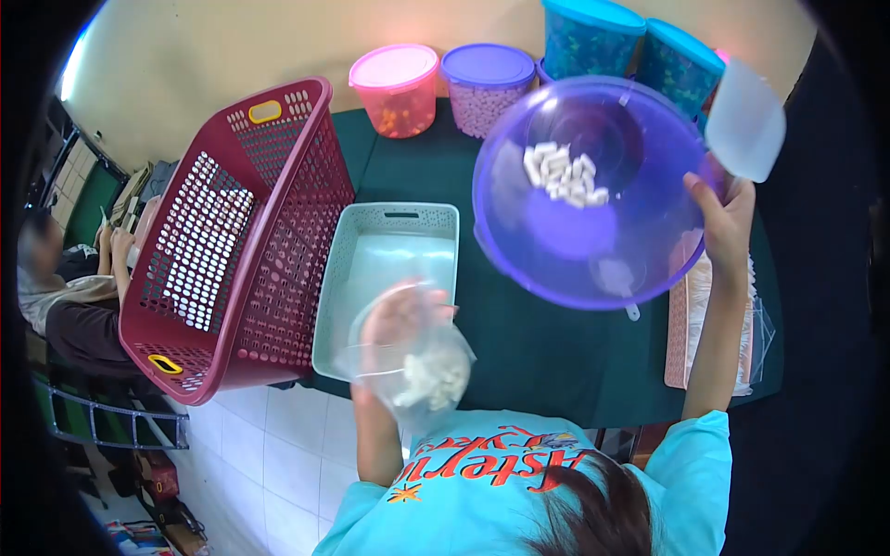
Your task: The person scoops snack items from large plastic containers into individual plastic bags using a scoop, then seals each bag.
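My right hand (725, 218) grips the right rim of a translucent purple basin (547, 246), its thumb over the edge. The basin is tilted, with a small heap of white chunky pieces (564, 174) inside. A whitish translucent flat blade (746, 125) rises right beside that hand; any handle is hidden. On the left, my left hand (394, 324) is closed around a clear plastic bag (436, 347), slightly blurred. Similar white pieces (434, 378) lie in the bag's lower part. The bag overlaps the near end of a pale green tray (389, 255) in this view.
A tall maroon laundry basket (278, 241) leans at left. Along the wall stand a pink-lidded tub (394, 93), a purple-lidded tub (487, 93) and teal tubs (593, 42). A pink basket (680, 315) with packets sits at right on the green-covered table (528, 361). Another person (79, 287) sits far left.
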